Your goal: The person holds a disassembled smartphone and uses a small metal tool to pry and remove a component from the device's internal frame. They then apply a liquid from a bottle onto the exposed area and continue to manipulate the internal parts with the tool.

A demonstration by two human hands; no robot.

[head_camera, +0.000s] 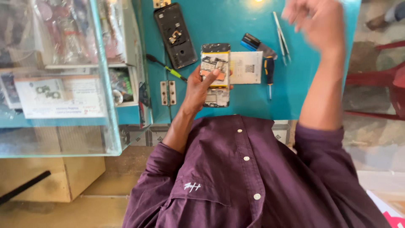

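My left hand (pixel 198 86) grips an opened phone (pixel 215 74) with its back removed, circuit boards and a yellow part showing, thumb across its left side. It is held just above the teal table (pixel 295 93). My right hand (pixel 314 19) is raised at the far right of the table, blurred, fingers curled, and I cannot make out anything in it. A black phone back cover (pixel 175 34) lies at the far left of the table.
On the table lie a white battery-like slab (pixel 246 67), a blue-and-black screwdriver (pixel 268 69), a dark blue tool (pixel 255 44), tweezers (pixel 281 37) and a green-handled tool (pixel 168 68). A glass display case (pixel 63 84) stands on the left. Red chairs (pixel 388 80) stand right.
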